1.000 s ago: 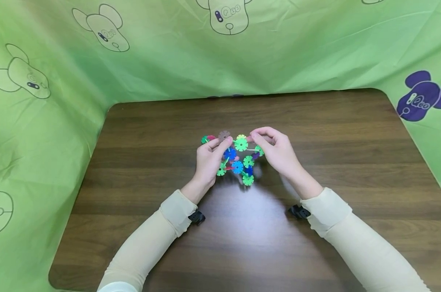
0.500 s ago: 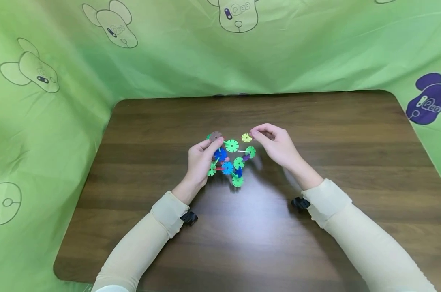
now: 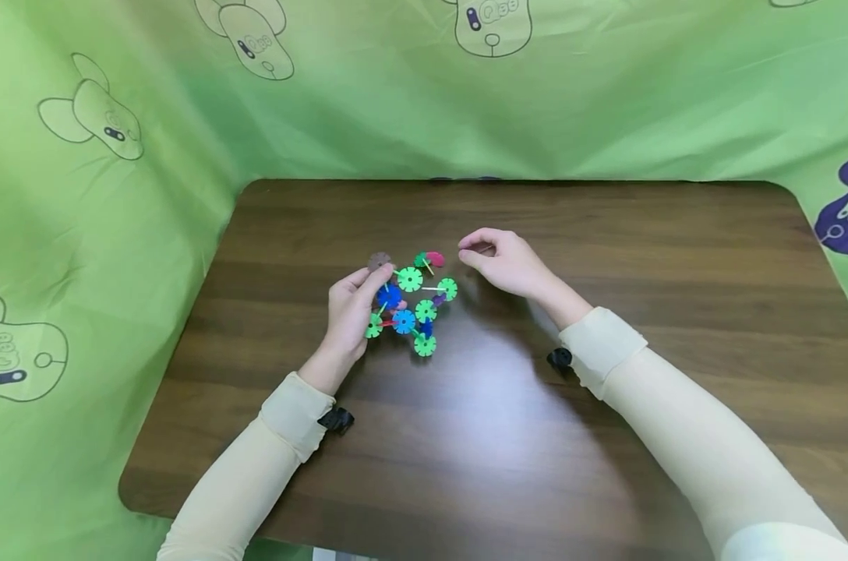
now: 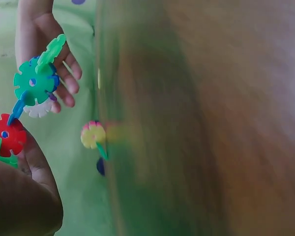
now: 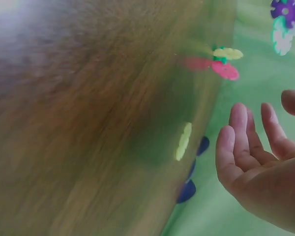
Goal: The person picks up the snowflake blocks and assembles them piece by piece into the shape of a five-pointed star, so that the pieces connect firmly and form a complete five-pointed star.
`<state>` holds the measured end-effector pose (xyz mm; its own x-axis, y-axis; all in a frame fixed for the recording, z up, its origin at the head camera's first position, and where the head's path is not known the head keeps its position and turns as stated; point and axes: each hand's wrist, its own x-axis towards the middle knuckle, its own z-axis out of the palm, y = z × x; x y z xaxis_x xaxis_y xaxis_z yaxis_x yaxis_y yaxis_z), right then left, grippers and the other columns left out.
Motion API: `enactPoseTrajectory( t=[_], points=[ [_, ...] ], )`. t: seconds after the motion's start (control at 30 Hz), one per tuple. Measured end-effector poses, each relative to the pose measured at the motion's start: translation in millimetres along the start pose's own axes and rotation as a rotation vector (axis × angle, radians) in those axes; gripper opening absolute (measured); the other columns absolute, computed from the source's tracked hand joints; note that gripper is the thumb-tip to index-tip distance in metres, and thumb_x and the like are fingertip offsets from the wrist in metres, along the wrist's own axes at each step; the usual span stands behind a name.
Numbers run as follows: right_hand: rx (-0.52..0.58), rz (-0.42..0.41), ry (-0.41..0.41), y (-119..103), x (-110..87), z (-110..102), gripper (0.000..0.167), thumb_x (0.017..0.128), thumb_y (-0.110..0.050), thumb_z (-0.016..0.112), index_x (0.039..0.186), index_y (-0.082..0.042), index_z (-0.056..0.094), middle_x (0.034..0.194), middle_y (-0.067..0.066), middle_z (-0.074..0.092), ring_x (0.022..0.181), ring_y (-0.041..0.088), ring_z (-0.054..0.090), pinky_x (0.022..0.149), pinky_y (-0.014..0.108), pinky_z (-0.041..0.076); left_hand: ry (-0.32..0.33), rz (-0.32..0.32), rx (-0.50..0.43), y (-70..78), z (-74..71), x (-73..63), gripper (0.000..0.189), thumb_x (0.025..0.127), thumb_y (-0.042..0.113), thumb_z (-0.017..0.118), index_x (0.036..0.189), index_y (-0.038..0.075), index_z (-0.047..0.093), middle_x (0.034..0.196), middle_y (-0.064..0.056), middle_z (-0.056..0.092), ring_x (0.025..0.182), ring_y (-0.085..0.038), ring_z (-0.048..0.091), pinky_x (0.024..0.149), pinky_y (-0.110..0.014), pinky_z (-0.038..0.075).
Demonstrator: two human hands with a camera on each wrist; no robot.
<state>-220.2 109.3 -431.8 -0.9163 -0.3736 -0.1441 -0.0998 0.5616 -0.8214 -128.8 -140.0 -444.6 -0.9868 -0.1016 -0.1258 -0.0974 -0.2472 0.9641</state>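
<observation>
In the head view my left hand (image 3: 347, 312) grips a structure of joined snowflake discs (image 3: 410, 279) by its left side. Its notched discs are green, blue, purple and brown. The left wrist view shows a red disc (image 4: 7, 135) close to that hand and a green one (image 4: 33, 82) farther out. My right hand (image 3: 511, 261) is raised over the table to the right of the structure, apart from it. Its fingers are spread loosely around nothing in the right wrist view, while a single yellow disc (image 5: 184, 141) lies on the table beyond them.
A small cluster of green, pink and yellow discs (image 3: 422, 259) lies on the table just behind the structure. The brown wooden table (image 3: 606, 467) has rounded corners. Green printed cloth (image 3: 368, 117) hangs behind it and along its left side.
My left hand has carried the structure leftward, exposing the small disc cluster. My right hand has moved left over the table, covering the yellow disc in the head view. The head view has shifted.
</observation>
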Motion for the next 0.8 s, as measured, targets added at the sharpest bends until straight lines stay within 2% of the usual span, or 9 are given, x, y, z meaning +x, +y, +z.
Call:
enactPoseTrajectory(
  t=[0.13,0.23,0.43,0.57,0.67,0.8],
  points=[
    [-0.083,-0.010,-0.043,-2,16.5,9,0.036,0.103,-0.030,0.064,0.131,-0.007,0.066,0.120,0.010,0.070,0.112,0.026,0.067,0.099,0.047,0.050,0.033,0.008,-0.001,2.0,-13.2,-2.0,0.019,0.098,0.028,0.074,0.087,0.012,0.078,0.071,-0.003,0.072,0.061,-0.018,0.073,0.065,-0.029,0.061],
    [-0.177,-0.039,-0.044,-8,28.3,16,0.037,0.101,-0.033,0.066,0.128,-0.007,0.067,0.119,0.009,0.071,0.110,0.025,0.067,0.099,0.047,0.049,0.040,0.012,-0.011,3.2,-19.7,-3.0,0.018,0.098,0.026,0.073,0.090,0.011,0.078,0.071,-0.003,0.072,0.060,-0.018,0.073,0.063,-0.029,0.061],
    [-0.467,-0.165,-0.086,-24,43.9,28,0.037,0.096,-0.032,0.074,0.121,-0.005,0.070,0.112,0.010,0.069,0.099,0.028,0.062,0.089,0.046,0.052,0.027,0.025,-0.009,5.6,-24.3,-3.7,0.019,0.099,0.025,0.072,0.099,0.007,0.078,0.073,-0.002,0.073,0.061,-0.017,0.073,0.064,-0.029,0.062],
    [-0.657,-0.254,-0.123,-31,45.4,36,0.035,0.093,-0.031,0.077,0.116,-0.005,0.070,0.101,0.011,0.065,0.090,0.030,0.061,0.079,0.045,0.054,0.042,0.035,-0.002,5.6,-24.9,-3.4,0.018,0.098,0.025,0.072,0.097,0.008,0.078,0.074,-0.002,0.073,0.061,-0.016,0.072,0.064,-0.027,0.060],
    [-0.739,-0.314,-0.120,-32,45.8,41,0.023,0.093,-0.025,0.077,0.107,-0.007,0.071,0.094,0.010,0.062,0.088,0.030,0.061,0.076,0.046,0.055,0.043,0.033,-0.006,6.3,-25.3,-3.2,0.020,0.098,0.025,0.072,0.098,0.005,0.078,0.074,-0.002,0.073,0.061,-0.016,0.073,0.064,-0.027,0.061],
    [-0.776,-0.368,-0.111,-29,48.2,46,0.008,0.095,-0.014,0.070,0.100,-0.008,0.072,0.090,0.009,0.063,0.086,0.028,0.061,0.075,0.047,0.056,0.036,0.023,-0.015,8.0,-26.3,-3.3,0.033,0.099,0.025,0.072,0.109,-0.006,0.073,0.075,-0.003,0.073,0.061,-0.017,0.073,0.064,-0.029,0.063]
  ],
)
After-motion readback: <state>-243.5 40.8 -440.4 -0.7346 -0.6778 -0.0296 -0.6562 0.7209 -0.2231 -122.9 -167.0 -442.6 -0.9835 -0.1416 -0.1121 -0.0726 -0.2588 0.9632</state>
